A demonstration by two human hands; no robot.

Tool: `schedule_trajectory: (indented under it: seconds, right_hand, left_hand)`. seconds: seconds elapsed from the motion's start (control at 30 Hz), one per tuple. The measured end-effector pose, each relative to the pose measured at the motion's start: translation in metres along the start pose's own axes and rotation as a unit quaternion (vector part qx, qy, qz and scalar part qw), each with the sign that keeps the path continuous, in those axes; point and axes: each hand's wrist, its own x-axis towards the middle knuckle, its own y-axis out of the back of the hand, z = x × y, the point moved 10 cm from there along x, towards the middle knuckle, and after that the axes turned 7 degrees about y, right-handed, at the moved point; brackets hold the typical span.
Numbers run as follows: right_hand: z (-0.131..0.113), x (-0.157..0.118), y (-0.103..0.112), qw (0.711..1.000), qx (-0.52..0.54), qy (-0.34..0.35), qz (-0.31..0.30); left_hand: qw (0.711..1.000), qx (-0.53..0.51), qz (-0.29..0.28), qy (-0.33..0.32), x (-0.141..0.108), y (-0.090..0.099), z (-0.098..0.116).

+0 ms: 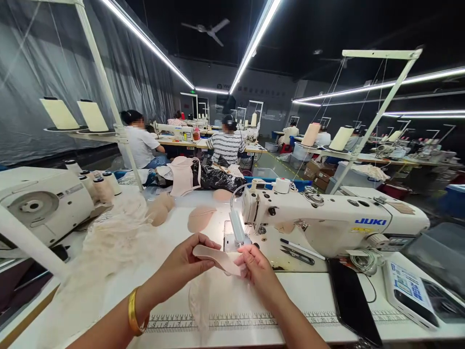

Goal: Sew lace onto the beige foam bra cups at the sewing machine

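A pale pink fabric piece [218, 257] is stretched between my two hands, just in front of the needle area of a white sewing machine [323, 215]. My left hand [192, 259], below a gold bangle, pinches its left end between thumb and fingers. The fingertips of my right hand [254, 266] close on its right end. A thin, sheer strip [198, 303] hangs beneath the piece over the table's printed ruler [225, 322]. Behind my left hand lies a beige cup-shaped piece [201, 218].
Black scissors [298, 255] and a pen [303, 248] lie right of the needle area. A dark phone [352, 303] and a white device [409, 293] are farther right. Cream fabric [119, 237] is heaped at left. People sit at machines beyond.
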Motion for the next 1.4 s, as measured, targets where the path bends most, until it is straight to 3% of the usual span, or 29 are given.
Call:
schedule_trajectory:
  seconds: [0.13,0.27,0.37,0.43,0.53,0.6,0.67,0.73,0.8,0.83,0.87,0.93,1.0,1.03,1.13,1.2,1.3,1.4]
  right_hand:
    - [-0.003,-0.005,-0.005,1.000,0.012,0.014,-0.014]
    - [-0.017,-0.010,-0.010,0.998,-0.048,0.043,-0.024]
    - [-0.035,-0.018,-0.026,0.989,-0.114,0.065,-0.064]
    - [-0.053,-0.027,-0.041,0.974,-0.178,0.086,-0.107]
    - [-0.083,-0.040,-0.062,0.935,-0.272,0.138,-0.178]
    - [-0.104,-0.045,-0.067,0.908,-0.323,0.189,-0.190]
    - [-0.126,-0.045,-0.062,0.877,-0.375,0.258,-0.155]
    - [-0.145,-0.048,-0.059,0.830,-0.426,0.345,-0.106]
    - [-0.158,-0.053,-0.063,0.767,-0.469,0.434,-0.060]
    - [-0.160,-0.056,-0.066,0.736,-0.482,0.473,-0.040]
    - [-0.160,-0.058,-0.068,0.712,-0.489,0.504,-0.023]
    - [-0.149,-0.057,-0.070,0.686,-0.489,0.540,-0.006]
    - [-0.126,-0.049,-0.071,0.669,-0.508,0.541,-0.033]
    - [-0.111,-0.042,-0.071,0.658,-0.529,0.532,-0.061]
    - [-0.067,-0.028,-0.064,0.623,-0.576,0.504,-0.162]
    - [-0.050,-0.020,-0.054,0.616,-0.588,0.482,-0.205]
    - [-0.042,-0.010,-0.041,0.618,-0.601,0.448,-0.236]
    - [-0.051,-0.007,-0.032,0.649,-0.575,0.440,-0.234]
  left_hand:
    - [0.998,0.058,-0.010,-0.024,0.005,-0.001,-0.005]
    - [0.983,0.114,-0.140,-0.042,-0.001,-0.003,-0.002]
    - [0.975,0.174,-0.134,-0.031,-0.003,0.000,0.009]
    - [0.964,0.224,-0.143,-0.019,-0.002,-0.012,0.017]
    - [0.944,0.244,-0.219,-0.038,0.001,-0.045,0.028]
    - [0.937,0.249,-0.239,-0.051,0.005,-0.053,0.032]
    - [0.936,0.268,-0.227,-0.038,0.011,-0.048,0.031]
    - [0.941,0.288,-0.175,-0.042,0.016,-0.033,0.035]
    - [0.937,0.325,-0.080,-0.104,0.015,-0.013,0.052]
    - [0.921,0.354,-0.023,-0.162,0.011,-0.005,0.065]
    - [0.890,0.393,0.028,-0.229,0.003,-0.001,0.076]
    - [0.795,0.486,0.091,-0.352,-0.018,-0.007,0.086]
    - [0.701,0.578,0.096,-0.406,-0.030,-0.022,0.072]
    - [0.677,0.613,0.078,-0.400,-0.030,-0.029,0.059]
    - [0.679,0.652,-0.013,-0.336,-0.017,-0.047,0.018]
    - [0.686,0.641,-0.058,-0.339,-0.008,-0.062,0.006]
    - [0.678,0.642,-0.071,-0.350,0.014,-0.077,-0.003]
    - [0.681,0.661,-0.048,-0.311,0.041,-0.076,-0.017]
